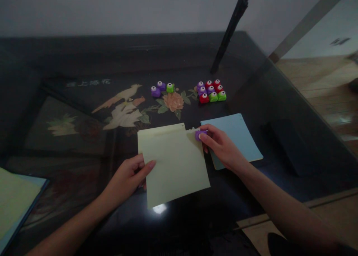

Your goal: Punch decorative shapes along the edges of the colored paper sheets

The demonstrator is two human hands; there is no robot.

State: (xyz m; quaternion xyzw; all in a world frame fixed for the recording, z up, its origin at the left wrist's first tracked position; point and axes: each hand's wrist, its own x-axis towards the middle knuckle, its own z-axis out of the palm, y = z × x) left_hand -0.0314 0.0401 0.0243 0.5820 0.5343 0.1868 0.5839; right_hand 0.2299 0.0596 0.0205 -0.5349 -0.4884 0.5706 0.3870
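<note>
My left hand (137,171) pinches the left edge of a pale yellow sheet of paper (176,166), thumb on top. My right hand (219,144) grips a small purple craft punch (199,135) at the sheet's upper right corner, with the thumb on its white button. Whether the paper's edge sits in the punch's slot is hidden by the fingers. Beneath the held sheet, another pale yellow sheet (160,130) shows along the top, with tiny marks near its right corner. A stack of light blue paper (237,136) lies under and beside my right hand.
Several red, purple and green punches (211,91) stand grouped at the back right. Two purple punches and a green punch (170,87) stand left of them. A dark stick (231,32) rises at the back. More paper (16,203) lies at the left, and a dark flat object (288,146) at the right.
</note>
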